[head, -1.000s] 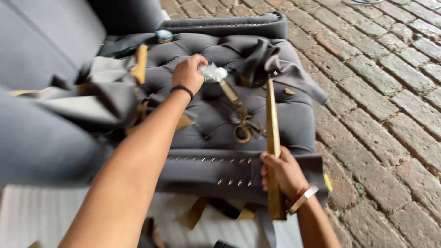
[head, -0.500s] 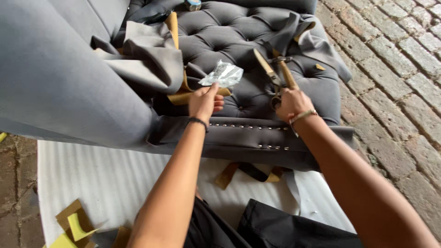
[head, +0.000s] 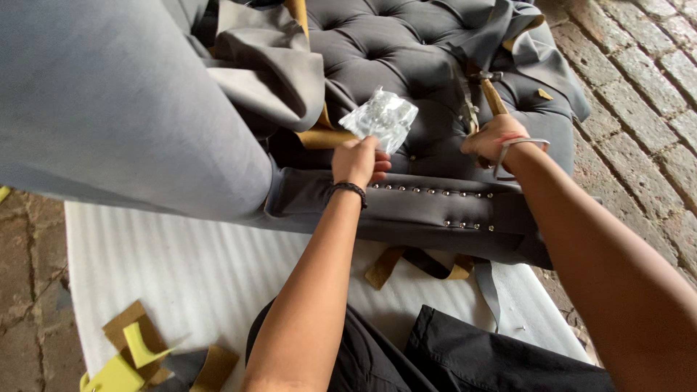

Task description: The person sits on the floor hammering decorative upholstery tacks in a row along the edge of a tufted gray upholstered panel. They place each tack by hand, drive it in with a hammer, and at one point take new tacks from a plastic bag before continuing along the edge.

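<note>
Plastic bag [head: 380, 118] (clear, crinkled) sits at upper centre, pinched at its lower edge by the left hand [head: 357, 161] above the grey tufted seat [head: 406, 51]. It looks light, soft and slippery. Right hand [head: 494, 139] is closed around a wooden stick [head: 494, 98].

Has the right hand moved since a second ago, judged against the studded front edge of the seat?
Yes. The right hand was below the studded front edge then; now it rests above it on the tufted seat.

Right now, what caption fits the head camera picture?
Left hand lifts a crinkly clear bag over a grey tufted seat; right hand grips a wooden piece.
</note>
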Available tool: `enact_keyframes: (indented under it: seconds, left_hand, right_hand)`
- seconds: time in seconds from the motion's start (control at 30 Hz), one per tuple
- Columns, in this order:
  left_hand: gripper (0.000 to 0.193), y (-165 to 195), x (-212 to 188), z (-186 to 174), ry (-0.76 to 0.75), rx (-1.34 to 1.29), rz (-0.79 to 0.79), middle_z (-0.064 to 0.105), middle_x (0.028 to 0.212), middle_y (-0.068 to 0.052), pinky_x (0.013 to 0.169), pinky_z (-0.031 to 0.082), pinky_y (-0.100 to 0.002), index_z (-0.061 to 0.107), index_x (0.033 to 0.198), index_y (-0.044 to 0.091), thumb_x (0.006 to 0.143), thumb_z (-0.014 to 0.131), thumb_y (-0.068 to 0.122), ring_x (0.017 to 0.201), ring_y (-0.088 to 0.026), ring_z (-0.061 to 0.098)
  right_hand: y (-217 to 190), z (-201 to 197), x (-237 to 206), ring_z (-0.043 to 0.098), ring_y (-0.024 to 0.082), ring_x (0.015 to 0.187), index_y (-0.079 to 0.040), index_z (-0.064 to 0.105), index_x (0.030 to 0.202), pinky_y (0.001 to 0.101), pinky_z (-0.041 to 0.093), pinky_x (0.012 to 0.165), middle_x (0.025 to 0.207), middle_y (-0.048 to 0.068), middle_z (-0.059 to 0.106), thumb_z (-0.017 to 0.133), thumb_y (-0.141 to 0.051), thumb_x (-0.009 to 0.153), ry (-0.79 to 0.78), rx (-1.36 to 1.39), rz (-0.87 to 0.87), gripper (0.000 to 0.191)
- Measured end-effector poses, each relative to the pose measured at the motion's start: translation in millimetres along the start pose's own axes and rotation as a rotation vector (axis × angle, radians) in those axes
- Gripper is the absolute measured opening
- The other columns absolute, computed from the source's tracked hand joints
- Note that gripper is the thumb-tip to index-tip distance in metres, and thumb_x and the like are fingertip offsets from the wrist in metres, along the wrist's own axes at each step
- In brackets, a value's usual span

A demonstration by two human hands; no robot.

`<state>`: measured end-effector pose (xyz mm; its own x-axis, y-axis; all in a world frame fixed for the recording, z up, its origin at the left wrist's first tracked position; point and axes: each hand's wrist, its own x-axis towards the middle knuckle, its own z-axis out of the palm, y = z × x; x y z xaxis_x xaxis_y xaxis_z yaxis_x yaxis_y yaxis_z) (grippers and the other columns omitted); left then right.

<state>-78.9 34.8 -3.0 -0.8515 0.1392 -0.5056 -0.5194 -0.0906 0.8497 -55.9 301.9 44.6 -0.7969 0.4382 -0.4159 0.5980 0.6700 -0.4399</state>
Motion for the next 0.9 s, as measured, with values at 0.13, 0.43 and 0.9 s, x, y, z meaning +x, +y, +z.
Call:
enact_keyframes:
  seconds: [0.13,0.43,0.9]
  left_hand:
    - [0.030,-4.1,-11.6,3.2,-0.073,0.103,0.026,0.073,0.073,-0.010,0.045,0.055,-0.029,0.069,0.086,-0.005,0.089,0.067,0.024,0.054,-0.015,0.069]
    - [0.024,-12.8,-10.9,-10.8,0.025,0.033,0.130,0.072,0.071,-0.008,0.046,0.055,-0.030,0.071,0.090,-0.002,0.092,0.067,0.021,0.054,-0.015,0.068]
    - [0.020,15.7,-49.0,-32.4,-0.017,0.256,0.123,0.074,0.072,-0.008,0.054,0.058,-0.032,0.074,0.089,-0.001,0.094,0.061,0.013,0.058,-0.015,0.071]
  right_hand:
    - [4.8,-16.0,-39.7,0.056,0.014,0.055,0.004,0.074,0.084,0.0306,0.043,0.052,0.065,0.008,0.065,0.080,-0.034,0.090,-0.159,0.288,-0.052,0.039]
    - [105.6,20.6,-167.0,0.052,0.019,0.053,-0.008,0.059,0.077,0.0339,0.043,0.048,0.062,0.004,0.053,0.058,-0.062,0.085,-0.658,0.648,-0.001,0.054]
    - [26.3,76.2,-156.9,0.050,0.018,0.054,-0.005,0.054,0.076,0.0338,0.044,0.051,0.065,0.006,0.050,0.067,-0.054,0.087,-0.689,0.697,-0.125,0.052]
